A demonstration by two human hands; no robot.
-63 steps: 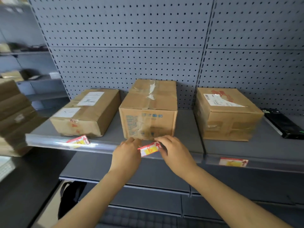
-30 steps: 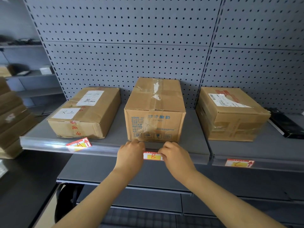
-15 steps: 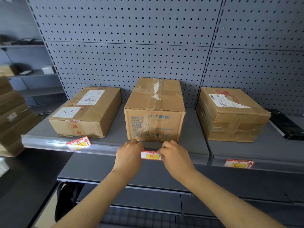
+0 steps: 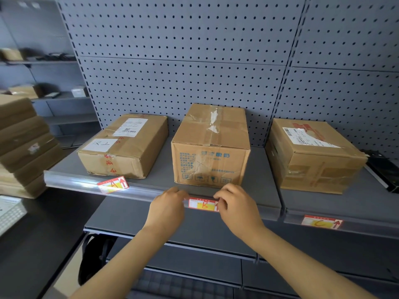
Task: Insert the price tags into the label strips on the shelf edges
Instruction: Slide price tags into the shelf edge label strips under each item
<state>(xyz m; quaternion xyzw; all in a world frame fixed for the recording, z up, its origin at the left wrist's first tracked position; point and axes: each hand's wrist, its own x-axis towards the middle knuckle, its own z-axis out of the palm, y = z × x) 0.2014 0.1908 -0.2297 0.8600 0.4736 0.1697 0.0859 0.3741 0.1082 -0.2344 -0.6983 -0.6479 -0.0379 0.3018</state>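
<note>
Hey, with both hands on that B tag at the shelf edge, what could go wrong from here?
1. The B tag lies between the left hand and the right hand; uneven pressing might leave one end out of the label strip or crease it.
2. The A tag sits tilted, seemingly not fully seated, and may slip out if the strip is jostled.
3. The middle box stands right behind the fingers, so a knuckle could nudge it.
</note>
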